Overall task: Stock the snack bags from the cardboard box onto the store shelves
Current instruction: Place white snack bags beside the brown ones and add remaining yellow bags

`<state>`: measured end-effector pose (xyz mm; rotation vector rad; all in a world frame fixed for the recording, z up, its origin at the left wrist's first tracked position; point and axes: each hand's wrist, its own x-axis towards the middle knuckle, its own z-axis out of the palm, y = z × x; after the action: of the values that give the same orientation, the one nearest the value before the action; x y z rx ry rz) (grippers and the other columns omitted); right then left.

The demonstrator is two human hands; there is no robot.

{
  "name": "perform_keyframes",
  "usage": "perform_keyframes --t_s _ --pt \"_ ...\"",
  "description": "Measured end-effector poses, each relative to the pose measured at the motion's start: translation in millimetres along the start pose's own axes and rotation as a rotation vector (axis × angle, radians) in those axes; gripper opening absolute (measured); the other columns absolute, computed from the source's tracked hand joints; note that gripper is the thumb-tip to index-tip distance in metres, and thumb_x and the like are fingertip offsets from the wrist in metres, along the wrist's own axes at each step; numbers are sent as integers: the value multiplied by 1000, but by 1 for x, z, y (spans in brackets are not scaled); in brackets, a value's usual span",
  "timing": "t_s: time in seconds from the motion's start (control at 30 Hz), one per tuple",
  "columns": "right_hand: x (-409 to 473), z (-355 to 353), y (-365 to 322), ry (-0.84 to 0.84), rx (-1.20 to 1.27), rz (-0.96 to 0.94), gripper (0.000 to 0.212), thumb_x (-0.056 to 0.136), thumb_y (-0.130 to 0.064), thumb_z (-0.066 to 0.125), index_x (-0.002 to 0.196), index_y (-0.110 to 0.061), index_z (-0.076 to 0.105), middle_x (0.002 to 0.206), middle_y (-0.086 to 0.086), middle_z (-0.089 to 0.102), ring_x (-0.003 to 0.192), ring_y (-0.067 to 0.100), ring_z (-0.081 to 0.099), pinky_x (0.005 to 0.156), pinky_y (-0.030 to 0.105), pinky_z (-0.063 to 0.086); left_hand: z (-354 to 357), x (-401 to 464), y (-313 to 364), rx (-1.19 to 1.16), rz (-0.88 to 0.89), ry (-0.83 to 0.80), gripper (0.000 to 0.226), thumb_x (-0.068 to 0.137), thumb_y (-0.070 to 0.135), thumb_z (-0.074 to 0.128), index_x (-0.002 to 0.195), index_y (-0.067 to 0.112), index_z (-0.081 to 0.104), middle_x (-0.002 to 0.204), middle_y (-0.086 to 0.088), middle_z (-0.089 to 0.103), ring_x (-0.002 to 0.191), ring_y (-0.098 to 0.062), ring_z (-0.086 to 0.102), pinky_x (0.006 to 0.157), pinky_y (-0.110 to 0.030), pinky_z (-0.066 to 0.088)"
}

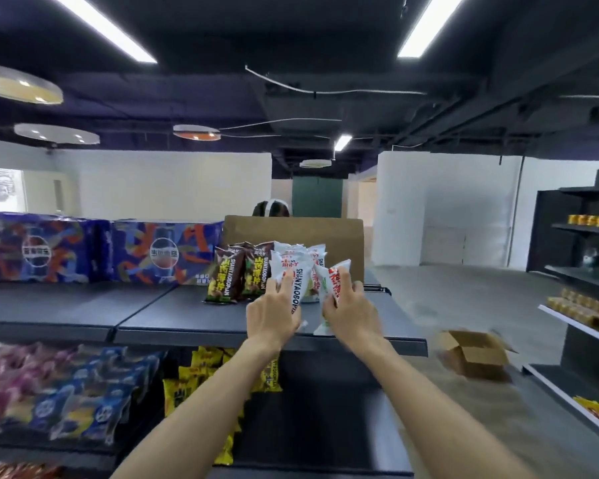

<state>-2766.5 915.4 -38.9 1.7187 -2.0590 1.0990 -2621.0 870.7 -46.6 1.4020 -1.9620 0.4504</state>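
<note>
The person stands in front of a dark top shelf and reaches over it with both arms. The left hand holds a white snack bag with its fingers curled around the lower part, and this bag stands almost upright against the other white bags already on the shelf. The right hand grips a second white bag with red print, tilted a little to the right, just beside the first one.

To the left of the white bags stand two brown snack bags, touching each other. Behind all these bags a flat brown cardboard panel rises like a wall and hides what is behind it; only the top of another person's head shows above it. Further left on the same shelf lie two big blue drink packs.

On the shelf below I see yellow bags and, more to the left, blue and pink bags, all blurred. An open cardboard box sits on the floor to the right, well apart from the hands. At the far right another shelf unit carries small yellow goods.
</note>
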Motion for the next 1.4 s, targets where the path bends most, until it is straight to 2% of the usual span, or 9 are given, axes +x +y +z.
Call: perform_keyframes --t_s 0.1,0.3,0.53,0.9,1.0,1.13,1.2,1.3,1.4 --pt "27 13 9 -25 18 14 53 98 -38 41 144 -26 17 107 11 49 84 36 60 72 44 49 19 24 1 41 -2 0 75 89 45 58 151 26 22 124 -5 51 75 -21 67 56 -27 40" --pt "63 49 28 -59 32 4 53 99 -40 39 145 -26 17 110 10 49 87 37 62 72 42 50 57 61 -3 127 34 -15 81 85 48 62 151 26 21 129 -7 50 69 -17 66 57 -27 51" --pt "103 78 32 -108 -14 -56 50 100 -38 35 145 -27 18 114 11 48 88 38 63 70 41 48 87 91 -23 228 -20 -34 79 90 47 57 153 25 15 139 -9 43 82 -20 67 62 -29 48" --pt "135 125 35 -66 37 11 55 101 -37 36 150 -26 13 114 8 45 83 32 62 60 34 41 135 102 -34 103 -45 -22 75 93 43 50 152 28 7 139 -11 35 100 -23 64 67 -31 54" --pt "140 143 42 -61 48 -3 57 102 -41 33 152 -27 10 120 6 42 88 29 62 66 38 50 149 103 -37 67 -29 -13 79 94 45 46 150 30 -7 140 -8 30 112 -20 57 74 -28 54" --pt "138 160 49 -69 116 15 60 102 -44 32 153 -30 4 130 9 37 99 32 56 75 42 52 159 101 -42 41 -36 -32 82 94 55 38 151 30 -16 138 -8 25 112 -20 51 78 -28 53" --pt "132 166 47 -102 128 10 72 100 -48 38 154 -31 -6 141 13 29 112 37 49 86 44 48 161 101 -42 24 -44 -42 84 92 59 37 152 30 -14 139 -10 25 112 -24 50 81 -32 52" --pt "131 167 43 -191 116 36 90 96 -49 46 152 -31 -21 157 16 2 129 43 34 103 47 37 163 102 -42 -15 -58 -51 84 91 61 35 152 31 -14 138 -11 24 112 -28 47 83 -38 51" --pt "134 166 41 -242 119 55 95 94 -50 48 149 -30 -28 159 18 -15 135 46 25 109 48 29 163 102 -43 -60 -67 -48 81 92 61 33 152 32 -12 136 -11 25 109 -30 48 82 -40 50"
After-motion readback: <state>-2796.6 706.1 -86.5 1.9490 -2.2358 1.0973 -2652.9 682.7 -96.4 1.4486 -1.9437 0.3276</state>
